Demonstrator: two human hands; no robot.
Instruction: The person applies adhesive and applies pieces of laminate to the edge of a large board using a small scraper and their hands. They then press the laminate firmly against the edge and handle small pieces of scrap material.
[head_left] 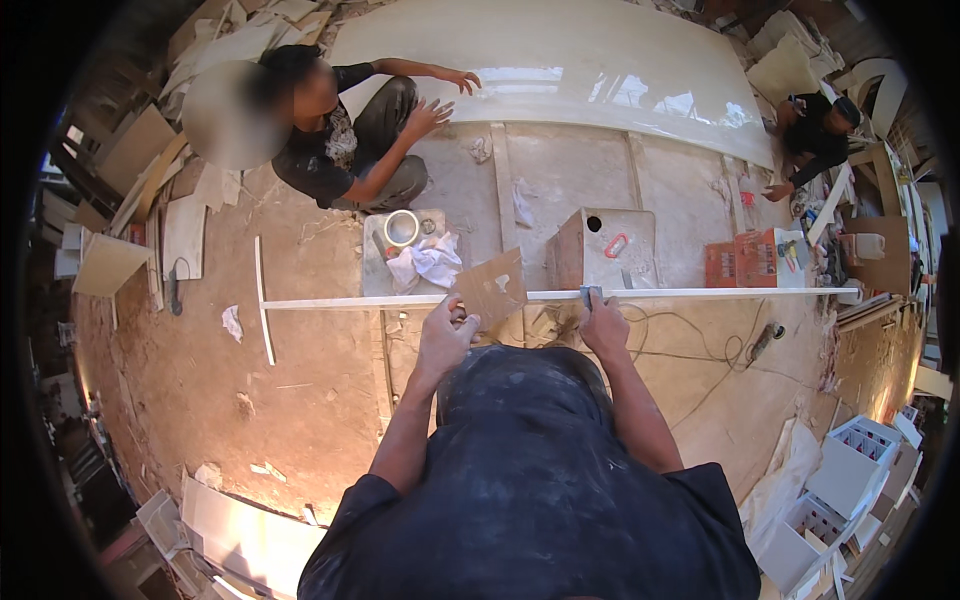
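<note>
A long white strip (720,293) lies crosswise in front of me. My left hand (447,335) grips a piece of brown cardboard (495,290) just at the strip. My right hand (605,325) holds a small blue-grey pad or blade (590,296) against the strip. Behind the strip, a crate (402,284) carries a tape roll (400,214) and white cloth (438,256), and a metal box (570,245) with a dark hole and a red item stands farther right.
A person (355,150) crouches at the back left, another (815,140) at the back right, beside a large glossy white panel (540,50). Orange crates (735,262), a power tool (768,338) with cables, board offcuts (110,265) and white boxes (845,465) lie around.
</note>
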